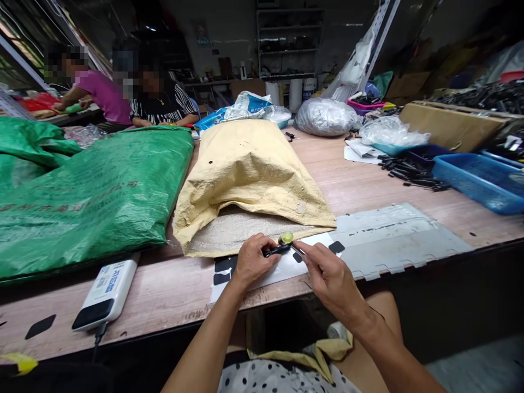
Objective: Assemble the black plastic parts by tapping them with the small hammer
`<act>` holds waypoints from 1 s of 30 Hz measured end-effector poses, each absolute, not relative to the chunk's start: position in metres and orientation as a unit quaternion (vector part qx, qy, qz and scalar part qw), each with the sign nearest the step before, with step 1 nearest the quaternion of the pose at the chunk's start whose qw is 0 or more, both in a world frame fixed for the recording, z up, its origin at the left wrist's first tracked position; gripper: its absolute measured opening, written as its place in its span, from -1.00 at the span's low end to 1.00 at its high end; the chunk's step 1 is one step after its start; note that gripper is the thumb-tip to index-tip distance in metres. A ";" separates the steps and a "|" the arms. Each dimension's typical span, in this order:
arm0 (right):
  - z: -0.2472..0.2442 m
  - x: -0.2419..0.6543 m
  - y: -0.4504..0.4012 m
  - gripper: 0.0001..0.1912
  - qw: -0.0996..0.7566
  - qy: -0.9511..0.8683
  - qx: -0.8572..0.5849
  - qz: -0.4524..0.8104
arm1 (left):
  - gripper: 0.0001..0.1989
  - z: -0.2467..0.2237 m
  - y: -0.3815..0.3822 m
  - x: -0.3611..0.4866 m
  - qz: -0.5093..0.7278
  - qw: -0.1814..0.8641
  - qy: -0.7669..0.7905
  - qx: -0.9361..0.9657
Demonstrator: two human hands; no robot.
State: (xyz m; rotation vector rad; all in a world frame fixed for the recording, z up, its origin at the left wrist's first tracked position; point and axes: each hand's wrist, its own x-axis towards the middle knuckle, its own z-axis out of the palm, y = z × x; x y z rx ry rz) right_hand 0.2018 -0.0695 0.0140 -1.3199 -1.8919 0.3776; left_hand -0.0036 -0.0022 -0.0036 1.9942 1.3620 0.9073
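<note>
My left hand [254, 263] is closed on a small black handle-like part [279, 249], whose round end [287, 237] looks yellow-green. In my right hand [331, 275] is a thin metal tool [298, 249], pinched between thumb and fingers. Its tip meets or nearly meets the round end; which of the two I cannot tell. Below both hands lies a white sheet [266, 281] with black rounded stickers [222, 265] on it. Just behind the hands, a cream woven sack [254, 164] lies with its mouth toward me.
A green sack [94, 196] and a white power bank [108, 292] with a cable are at left. A grey plastic sheet [393, 234] lies at right, near black parts [413, 169] and a blue tray [478, 177]. Two people [102, 95] sit across the table.
</note>
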 end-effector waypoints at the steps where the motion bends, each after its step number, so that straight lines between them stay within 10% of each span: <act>1: 0.015 0.201 -0.071 -0.55 0.387 -0.750 -0.519 0.136 | -0.85 -0.004 -0.002 -0.004 0.339 0.279 0.504 0.744; 30: -0.004 0.274 -0.008 -0.70 0.293 -0.656 -0.692 -0.068 | -0.84 -0.001 0.000 -0.005 0.324 0.287 0.500 0.750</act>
